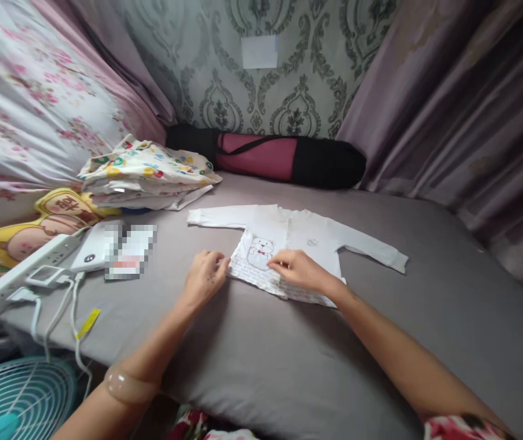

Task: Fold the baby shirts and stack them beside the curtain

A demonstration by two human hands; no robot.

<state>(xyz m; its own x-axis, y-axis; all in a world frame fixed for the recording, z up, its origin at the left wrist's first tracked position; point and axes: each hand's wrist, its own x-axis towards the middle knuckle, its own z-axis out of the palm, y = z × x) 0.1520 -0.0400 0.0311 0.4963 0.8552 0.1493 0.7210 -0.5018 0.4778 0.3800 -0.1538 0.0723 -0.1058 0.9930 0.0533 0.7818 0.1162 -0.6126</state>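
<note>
A small white long-sleeved baby shirt (pixel 296 244) lies spread flat, its sleeves stretched out to both sides. A bear with a red bow tie is printed on its left half, and lines of script run along the hem. At the shirt's lower left corner, my left hand (pixel 205 275) has its fingers closed on the fabric edge. My right hand (pixel 300 269) reaches across the front with thumb and fingers pinched together at the cloth beside the bear print. Part of the lower hem is hidden behind my right hand and forearm.
Grey bedding (pixel 252 360) lies under the shirt. Folded clothes (pixel 146 174) are stacked back left, beside a yellow cartoon cushion (pixel 27 241). A white power strip (pixel 14 284) with cables, a white device (pixel 99 244) and a turquoise fan (pixel 18 397) are left. A long black-and-maroon bag (pixel 261 156) lies behind.
</note>
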